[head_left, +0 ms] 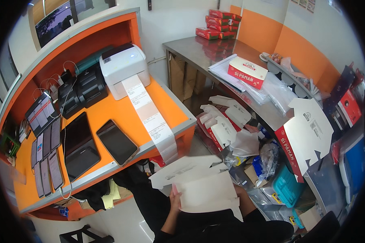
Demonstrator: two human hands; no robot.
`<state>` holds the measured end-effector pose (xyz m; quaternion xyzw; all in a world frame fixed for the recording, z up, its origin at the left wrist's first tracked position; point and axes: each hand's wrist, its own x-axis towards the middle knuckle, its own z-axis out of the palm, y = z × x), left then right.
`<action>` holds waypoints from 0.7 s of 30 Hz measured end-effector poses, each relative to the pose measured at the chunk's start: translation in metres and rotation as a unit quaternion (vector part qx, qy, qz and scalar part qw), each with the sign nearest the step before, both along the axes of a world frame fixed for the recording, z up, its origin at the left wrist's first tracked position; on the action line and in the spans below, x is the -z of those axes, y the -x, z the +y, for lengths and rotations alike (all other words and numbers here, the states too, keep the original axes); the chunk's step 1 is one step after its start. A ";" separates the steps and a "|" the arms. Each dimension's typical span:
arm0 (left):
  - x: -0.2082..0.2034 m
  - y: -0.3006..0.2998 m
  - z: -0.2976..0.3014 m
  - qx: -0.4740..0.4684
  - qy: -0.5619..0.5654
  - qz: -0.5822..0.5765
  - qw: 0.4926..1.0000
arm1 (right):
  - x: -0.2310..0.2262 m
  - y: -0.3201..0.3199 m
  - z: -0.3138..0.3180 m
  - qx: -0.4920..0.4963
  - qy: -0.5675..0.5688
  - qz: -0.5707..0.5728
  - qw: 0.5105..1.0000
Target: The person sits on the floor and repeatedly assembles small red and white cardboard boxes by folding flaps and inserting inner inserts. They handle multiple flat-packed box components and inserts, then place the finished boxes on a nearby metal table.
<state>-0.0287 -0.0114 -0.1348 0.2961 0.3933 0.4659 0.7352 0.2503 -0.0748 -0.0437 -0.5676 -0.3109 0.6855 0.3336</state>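
An unfolded cardboard food box (208,191), its plain white inside facing up, lies over my lap with its lid flap tilted back. My left hand (175,201) is closed on the box's left edge, thumb over the inner face. On the opposite side my right hand (240,195) is at the box's right edge, its fingers hidden behind the cardboard. Another opened red-and-white box (308,135) stands at the right by the metal table. More opened boxes (223,128) are heaped beyond the one I hold.
Left, an orange desk (166,97) carries a white label printer (125,69) with a long paper strip (150,117), a tablet (116,141) and several phones (48,162). A metal table (190,52) holds stacked red boxes (219,25) and a closed box (247,73). A teal case (288,186) sits low right.
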 end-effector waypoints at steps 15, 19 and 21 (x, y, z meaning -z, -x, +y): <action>-0.034 -0.001 -0.001 0.016 -0.097 0.165 0.981 | -0.005 0.004 0.035 -0.076 -0.061 0.213 0.972; -0.035 0.004 -0.004 -0.017 -0.091 0.197 0.976 | -0.053 0.030 0.052 -0.179 -0.176 0.095 0.963; -0.043 0.003 -0.005 -0.032 -0.092 0.213 0.972 | -0.059 0.037 0.049 -0.212 -0.189 0.133 0.949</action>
